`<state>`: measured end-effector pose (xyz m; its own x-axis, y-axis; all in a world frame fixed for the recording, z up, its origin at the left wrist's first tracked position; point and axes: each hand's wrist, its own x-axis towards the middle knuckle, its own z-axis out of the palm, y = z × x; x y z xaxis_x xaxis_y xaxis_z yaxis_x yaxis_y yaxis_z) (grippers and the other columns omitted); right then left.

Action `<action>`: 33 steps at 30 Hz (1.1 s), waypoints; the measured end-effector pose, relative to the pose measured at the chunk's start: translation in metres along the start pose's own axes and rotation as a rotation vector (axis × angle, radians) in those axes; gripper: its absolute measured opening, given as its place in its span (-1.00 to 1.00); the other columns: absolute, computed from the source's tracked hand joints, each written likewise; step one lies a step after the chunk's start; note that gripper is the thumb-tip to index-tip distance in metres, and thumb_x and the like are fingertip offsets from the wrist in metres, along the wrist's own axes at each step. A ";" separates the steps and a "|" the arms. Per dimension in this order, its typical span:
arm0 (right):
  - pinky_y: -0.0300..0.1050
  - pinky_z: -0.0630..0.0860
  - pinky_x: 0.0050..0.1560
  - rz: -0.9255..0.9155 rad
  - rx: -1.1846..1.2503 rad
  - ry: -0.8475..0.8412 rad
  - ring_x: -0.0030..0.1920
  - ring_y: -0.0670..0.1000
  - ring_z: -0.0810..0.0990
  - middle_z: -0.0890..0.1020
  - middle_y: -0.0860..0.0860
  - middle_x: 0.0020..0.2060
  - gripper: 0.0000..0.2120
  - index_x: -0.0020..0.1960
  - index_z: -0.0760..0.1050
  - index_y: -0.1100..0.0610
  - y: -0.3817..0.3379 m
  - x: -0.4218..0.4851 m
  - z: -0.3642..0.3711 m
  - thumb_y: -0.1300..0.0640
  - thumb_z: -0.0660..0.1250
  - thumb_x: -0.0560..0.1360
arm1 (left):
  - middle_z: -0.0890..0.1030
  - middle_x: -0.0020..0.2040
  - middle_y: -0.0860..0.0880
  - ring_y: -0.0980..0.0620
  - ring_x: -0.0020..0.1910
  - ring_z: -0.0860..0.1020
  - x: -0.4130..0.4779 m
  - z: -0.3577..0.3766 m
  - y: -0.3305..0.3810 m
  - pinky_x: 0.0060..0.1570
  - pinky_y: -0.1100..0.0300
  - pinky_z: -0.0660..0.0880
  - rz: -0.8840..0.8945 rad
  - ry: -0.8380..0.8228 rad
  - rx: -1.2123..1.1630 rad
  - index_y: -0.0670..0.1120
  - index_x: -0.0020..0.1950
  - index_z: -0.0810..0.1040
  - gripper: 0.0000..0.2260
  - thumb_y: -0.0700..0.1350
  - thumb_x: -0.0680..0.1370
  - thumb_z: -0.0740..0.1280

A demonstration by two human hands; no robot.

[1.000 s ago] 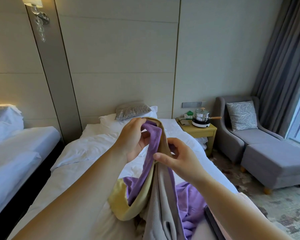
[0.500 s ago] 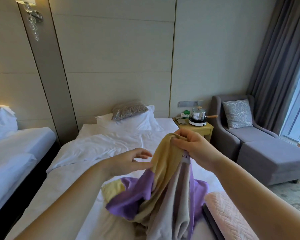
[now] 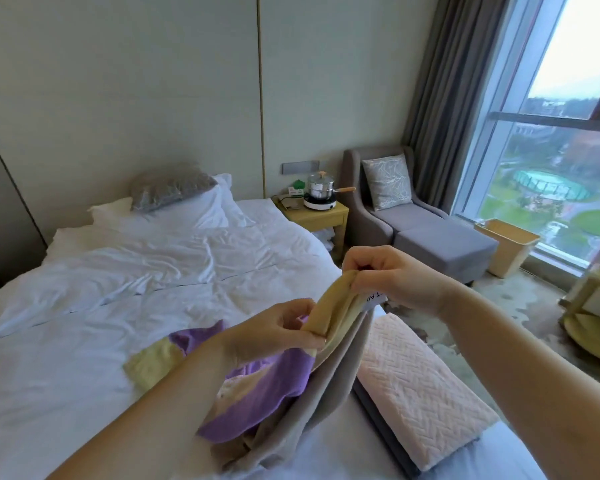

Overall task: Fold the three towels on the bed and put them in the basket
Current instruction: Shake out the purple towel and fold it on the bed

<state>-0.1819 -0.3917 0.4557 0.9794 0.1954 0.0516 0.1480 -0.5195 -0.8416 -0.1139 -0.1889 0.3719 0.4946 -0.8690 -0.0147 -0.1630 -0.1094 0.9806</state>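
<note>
The left hand (image 3: 278, 332) and the right hand (image 3: 399, 275) both grip the yellow edge of a purple, yellow and grey towel (image 3: 323, 386). The left fingers pinch it low; the right fingers are curled round the top, by a white label (image 3: 373, 299). The rest of the towel hangs down and lies bunched on the bed (image 3: 153, 289).

The hands sit close together on one gathered edge, so the likeliest fault is a false corner. If the fingers hold several layers rather than a single one, the cloth would open twisted and the fold come out crooked; a pinch this light could also let the edge slip as the hands draw apart.

The hanging part touches a folded pink towel (image 3: 420, 386) just beside it, which rests on something dark near the bed's edge; a sharp shake or a wide spread could drag that pile askew or push it off.

The basket (image 3: 510, 251) stands on the floor by the window, well apart from the bed; loosely folded towels might fall open on the way over.
</note>
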 end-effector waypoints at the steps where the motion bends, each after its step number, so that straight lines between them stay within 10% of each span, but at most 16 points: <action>1: -0.33 0.37 -0.32 0.011 -0.029 0.027 -0.33 -0.12 0.39 0.43 -0.03 -0.36 -0.94 -0.27 0.46 0.18 0.006 -0.006 -0.002 0.23 0.30 0.37 | 0.48 -0.22 0.03 0.10 -0.17 0.46 0.005 0.006 -0.001 -0.09 0.29 0.41 0.015 -0.047 0.006 0.02 -0.15 0.52 -0.84 -0.25 0.50 0.37; 8: -0.16 0.54 -0.06 0.000 -0.350 0.206 -0.15 -0.04 0.57 0.59 -0.03 -0.14 -0.91 -0.21 0.58 0.14 0.041 -0.052 -0.020 0.30 0.42 0.38 | 0.49 0.16 0.21 0.19 0.21 0.44 0.056 0.057 -0.038 0.26 0.17 0.38 0.112 -0.066 0.312 -0.04 -0.16 0.67 -0.94 -0.06 0.46 0.45; 14: -0.28 0.54 -0.02 0.023 -0.456 0.347 -0.11 -0.17 0.58 0.60 -0.16 -0.10 -0.83 -0.15 0.68 0.04 0.063 -0.086 -0.036 0.29 0.46 0.38 | 0.60 -0.01 0.16 0.14 0.00 0.54 0.080 0.073 -0.066 0.05 0.05 0.46 0.250 0.177 0.695 0.00 -0.12 0.62 -0.83 0.07 0.51 0.34; 23: -0.25 0.55 -0.07 0.142 -0.440 0.436 -0.15 -0.13 0.57 0.59 -0.08 -0.14 -0.91 -0.14 0.60 0.06 0.071 -0.094 -0.039 0.23 0.38 0.45 | 0.61 -0.16 0.09 0.12 -0.15 0.58 0.078 0.089 -0.036 -0.10 0.28 0.50 0.237 0.116 -0.018 0.03 -0.01 0.58 -0.87 0.00 0.48 0.43; 33: -0.20 0.60 -0.06 0.217 -0.015 0.372 -0.16 -0.04 0.68 0.71 0.02 -0.20 -0.91 -0.08 0.63 0.11 0.080 -0.086 -0.022 0.15 0.46 0.42 | 0.64 -0.21 0.12 0.16 -0.14 0.63 0.077 0.079 0.008 -0.17 0.37 0.50 0.226 0.233 -0.063 0.00 -0.05 0.59 -0.91 -0.06 0.58 0.30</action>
<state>-0.2514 -0.4688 0.3956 0.9705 -0.2316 0.0665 -0.0679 -0.5277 -0.8467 -0.1448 -0.2951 0.3629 0.6354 -0.7332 0.2423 -0.2412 0.1096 0.9643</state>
